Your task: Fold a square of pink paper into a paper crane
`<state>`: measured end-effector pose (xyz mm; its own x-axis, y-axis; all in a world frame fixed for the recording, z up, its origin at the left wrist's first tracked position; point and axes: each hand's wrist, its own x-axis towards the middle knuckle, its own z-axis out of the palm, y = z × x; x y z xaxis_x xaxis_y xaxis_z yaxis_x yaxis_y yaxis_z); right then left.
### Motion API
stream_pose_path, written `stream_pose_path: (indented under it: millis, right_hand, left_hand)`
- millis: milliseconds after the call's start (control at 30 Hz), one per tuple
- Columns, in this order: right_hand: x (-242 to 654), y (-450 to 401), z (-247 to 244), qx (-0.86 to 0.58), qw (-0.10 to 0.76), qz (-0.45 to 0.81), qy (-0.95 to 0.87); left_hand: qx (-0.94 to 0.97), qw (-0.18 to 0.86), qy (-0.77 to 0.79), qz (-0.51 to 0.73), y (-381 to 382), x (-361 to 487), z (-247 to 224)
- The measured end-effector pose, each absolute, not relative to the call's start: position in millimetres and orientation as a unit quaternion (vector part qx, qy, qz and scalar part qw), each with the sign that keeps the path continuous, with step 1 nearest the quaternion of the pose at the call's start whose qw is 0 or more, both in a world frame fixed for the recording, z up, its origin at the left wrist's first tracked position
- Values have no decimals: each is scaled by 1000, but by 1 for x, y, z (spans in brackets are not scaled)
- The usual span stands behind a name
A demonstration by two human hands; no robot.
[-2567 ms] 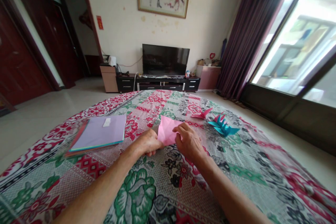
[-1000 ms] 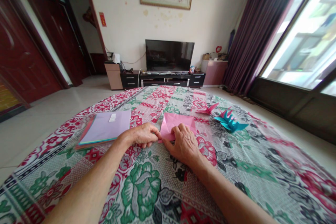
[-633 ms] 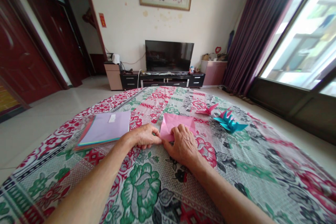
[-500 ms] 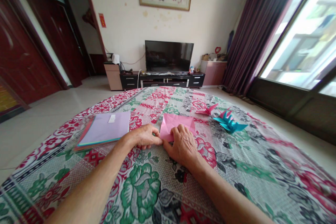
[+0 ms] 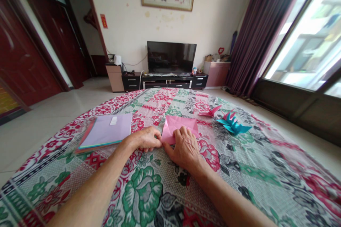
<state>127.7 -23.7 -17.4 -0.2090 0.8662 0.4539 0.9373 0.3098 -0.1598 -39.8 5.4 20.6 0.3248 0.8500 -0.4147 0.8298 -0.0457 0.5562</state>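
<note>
A creased pink sheet of origami paper [image 5: 172,125] lies on the patterned tablecloth [image 5: 144,191] in front of me. My left hand [image 5: 147,138] pinches the paper's near left corner between thumb and curled fingers. Over the near right part of the sheet rests my right hand [image 5: 185,147], its fingers bent and pressing the paper down. The right thumb reaches along the near edge, close to the left fingertips. Part of the sheet is hidden under the right hand.
Left of the hands is a stack of coloured paper [image 5: 105,129], lavender on top with a small white piece [image 5: 113,120] on it. To the right stand folded cranes, a pink one [image 5: 211,111] and blue ones [image 5: 234,126]. Beyond the table is a television [image 5: 172,57].
My left fingertips and right thumb have shifted slightly left along the paper's near edge to its corner. The sheet itself stays in about the same place.
</note>
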Motion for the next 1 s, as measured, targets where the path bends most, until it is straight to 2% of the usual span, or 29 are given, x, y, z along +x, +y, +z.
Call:
stream_pose_path:
  millis: [200, 433, 1000]
  right_hand:
    - [125, -25, -18, -587, 235, -84, -770]
    - [123, -27, -17, -592, 229, -93, -767]
    - [113, -25, -14, -625, 225, -43, -746]
  left_hand:
    - [696, 445, 564, 11, 8, -50, 20]
    - [684, 482, 547, 16, 10, -57, 18]
    - [679, 486, 550, 29, 9, -57, 17]
